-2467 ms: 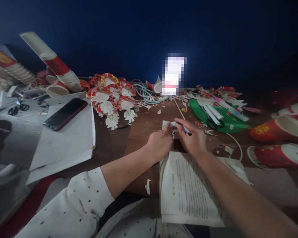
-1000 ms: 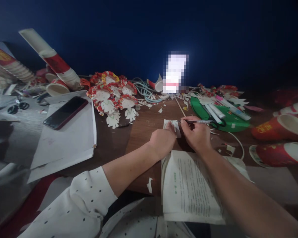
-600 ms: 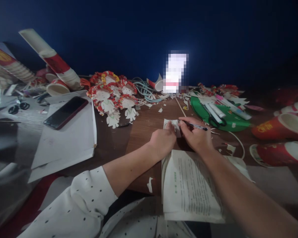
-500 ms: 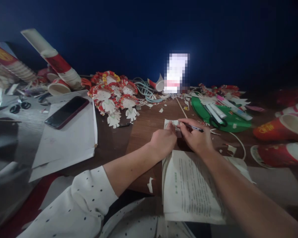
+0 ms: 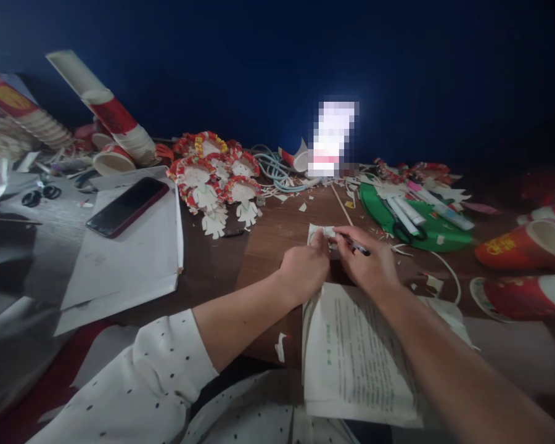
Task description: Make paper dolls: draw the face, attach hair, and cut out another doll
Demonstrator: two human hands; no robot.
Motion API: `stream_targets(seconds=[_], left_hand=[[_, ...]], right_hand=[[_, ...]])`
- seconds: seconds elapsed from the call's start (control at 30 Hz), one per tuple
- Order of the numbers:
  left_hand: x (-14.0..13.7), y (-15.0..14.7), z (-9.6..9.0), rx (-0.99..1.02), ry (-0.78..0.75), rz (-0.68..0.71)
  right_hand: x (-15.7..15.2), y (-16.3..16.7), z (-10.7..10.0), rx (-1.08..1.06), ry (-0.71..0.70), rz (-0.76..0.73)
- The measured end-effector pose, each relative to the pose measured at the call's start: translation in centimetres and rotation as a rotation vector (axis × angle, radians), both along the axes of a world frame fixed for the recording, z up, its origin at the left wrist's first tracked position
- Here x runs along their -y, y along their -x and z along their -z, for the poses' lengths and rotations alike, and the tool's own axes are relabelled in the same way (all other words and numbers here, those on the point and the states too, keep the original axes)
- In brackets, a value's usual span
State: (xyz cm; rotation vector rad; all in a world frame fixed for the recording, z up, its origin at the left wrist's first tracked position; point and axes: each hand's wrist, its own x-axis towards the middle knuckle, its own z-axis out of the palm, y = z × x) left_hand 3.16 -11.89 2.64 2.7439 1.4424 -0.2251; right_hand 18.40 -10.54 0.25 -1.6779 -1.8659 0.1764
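My right hand grips a dark pen whose writing end points left, at a small piece of white paper. On that same paper lies my left hand, pressing it to the wooden table with its fingers curled. The fingers hide most of the paper, so any marks on it are not visible. Just below both hands, a printed booklet lies at the table's near edge, partly under my right forearm.
White paper figures with red frilled tops crowd the back left. A black phone rests on white sheets. Scissors and markers lie on a green sheet. Red paper cups stand right; a lit blurred screen rises behind.
The pen has tilted and its rear end has moved slightly left and down in my right hand. My left hand stays on the paper. The whole view has shifted a little.
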Motion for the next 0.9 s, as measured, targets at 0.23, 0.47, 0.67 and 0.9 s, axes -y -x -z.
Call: stream_targets(seconds=[0.23, 0.47, 0.67, 0.9], left_hand=[[0.86, -0.17, -0.29, -0.023, 0.034, 0.010], [0.86, -0.15, 0.07, -0.038, 0.028, -0.003], [0.88, -0.11, -0.02, -0.059, 0.038, 0.010], [0.83, 0.07, -0.21, -0.052, 0.042, 0.028]], right_hand=[[0.11, 0.20, -0.01, -0.010, 0.011, 0.020], [0.13, 0.24, -0.22, 0.017, 0.013, 0.030], [0.20, 0.30, -0.12, 0.005, -0.023, 0.019], [0.47, 0.38, -0.45, 0.022, -0.019, 0.009]])
